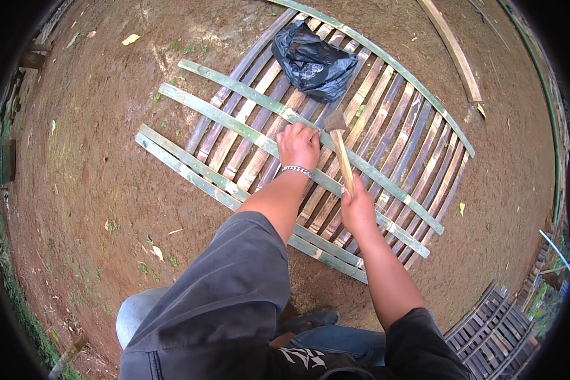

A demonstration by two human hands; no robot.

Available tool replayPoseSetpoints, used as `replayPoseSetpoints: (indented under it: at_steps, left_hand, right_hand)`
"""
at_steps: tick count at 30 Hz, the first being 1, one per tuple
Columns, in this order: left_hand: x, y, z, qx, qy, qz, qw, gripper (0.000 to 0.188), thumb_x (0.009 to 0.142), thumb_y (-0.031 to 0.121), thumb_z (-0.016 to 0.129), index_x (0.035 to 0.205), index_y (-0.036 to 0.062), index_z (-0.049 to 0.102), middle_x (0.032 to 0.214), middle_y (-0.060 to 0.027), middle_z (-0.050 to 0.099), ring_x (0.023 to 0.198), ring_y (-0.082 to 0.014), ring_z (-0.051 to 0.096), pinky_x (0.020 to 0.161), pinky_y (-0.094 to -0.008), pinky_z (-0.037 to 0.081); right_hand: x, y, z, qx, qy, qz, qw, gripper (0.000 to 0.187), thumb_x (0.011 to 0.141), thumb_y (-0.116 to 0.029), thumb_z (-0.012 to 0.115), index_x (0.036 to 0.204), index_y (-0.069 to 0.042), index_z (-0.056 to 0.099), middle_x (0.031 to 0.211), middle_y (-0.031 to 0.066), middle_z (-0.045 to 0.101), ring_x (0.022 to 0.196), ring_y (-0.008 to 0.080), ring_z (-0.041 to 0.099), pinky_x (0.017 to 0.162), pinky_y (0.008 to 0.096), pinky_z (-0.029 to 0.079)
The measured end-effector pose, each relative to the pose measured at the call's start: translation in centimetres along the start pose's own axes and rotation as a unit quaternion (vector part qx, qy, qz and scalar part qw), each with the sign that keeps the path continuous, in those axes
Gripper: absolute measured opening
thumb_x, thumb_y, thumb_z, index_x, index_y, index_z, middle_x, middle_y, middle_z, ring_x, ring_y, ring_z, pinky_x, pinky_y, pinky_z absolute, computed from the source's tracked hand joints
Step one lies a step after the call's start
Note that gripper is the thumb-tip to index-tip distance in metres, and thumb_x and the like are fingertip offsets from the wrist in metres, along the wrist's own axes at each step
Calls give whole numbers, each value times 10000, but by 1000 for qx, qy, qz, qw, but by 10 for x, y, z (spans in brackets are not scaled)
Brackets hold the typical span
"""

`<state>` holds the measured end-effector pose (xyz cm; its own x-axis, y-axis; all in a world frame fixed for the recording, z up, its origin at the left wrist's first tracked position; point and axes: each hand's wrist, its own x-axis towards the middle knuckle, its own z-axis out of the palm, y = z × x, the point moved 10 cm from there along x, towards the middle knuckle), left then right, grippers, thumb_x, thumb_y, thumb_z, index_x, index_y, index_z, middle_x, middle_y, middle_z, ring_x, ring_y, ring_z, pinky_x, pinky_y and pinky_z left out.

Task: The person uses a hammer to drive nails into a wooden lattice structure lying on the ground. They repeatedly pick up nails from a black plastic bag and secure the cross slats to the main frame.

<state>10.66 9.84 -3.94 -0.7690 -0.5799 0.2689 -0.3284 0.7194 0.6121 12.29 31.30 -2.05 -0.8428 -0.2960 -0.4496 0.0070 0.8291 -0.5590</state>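
Note:
My right hand [358,204] is closed round the wooden handle of a hammer [342,155]. The hammer's blocky head lies just right of my left fingertips, over a green bamboo slat. My left hand [297,147], with a chain bracelet at the wrist, rests on that slat with its fingers pinched together. What they pinch is too small or hidden to name. Beneath both hands lies a bamboo slat panel [386,136], its many brown and dark strips crossed by long green bamboo slats [234,123].
A crumpled black plastic bag [313,63] sits on the panel's far part. One loose bamboo strip [453,50] lies on the bare soil at the far right. Another slatted panel [494,335] lies at the lower right. My shoe [307,322] is close to the panel's near edge.

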Motion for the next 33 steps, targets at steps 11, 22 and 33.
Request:
replayPoseSetpoints:
  at_steps: [11, 22, 33]
  left_hand:
    - [9, -22, -4, 251, -313, 132, 906, 1113, 869, 793, 505, 1632, 52, 178, 1708, -151, 151, 1594, -301, 66, 1273, -556, 43]
    - [8, -18, -9, 269, -360, 147, 881, 1262, 785, 877, 541, 1644, 53, 123, 1706, -150, 150, 1590, -319, 75, 1271, -555, 101]
    - [7, -22, -10, 273, -355, 143, 883, 1326, 735, 899, 570, 1641, 42, 118, 1697, -160, 167, 1585, -333, 100, 1265, -561, 124]
  right_hand:
    - [-22, -7, -2, 88, 77, -71, 991, 521, 1018, -167, 528, 1502, -35, 391, 1264, 328, 618, 1143, 507, 621, 977, 520, 513]
    - [-22, -32, -27, 124, 137, -123, 975, 544, 1027, -145, 522, 1535, -57, 347, 1225, 311, 640, 1104, 466, 663, 948, 535, 528]
    - [-33, -53, -32, 162, 178, -155, 958, 514, 1010, -111, 533, 1495, -21, 390, 1369, 335, 546, 1214, 486, 588, 1007, 524, 494]
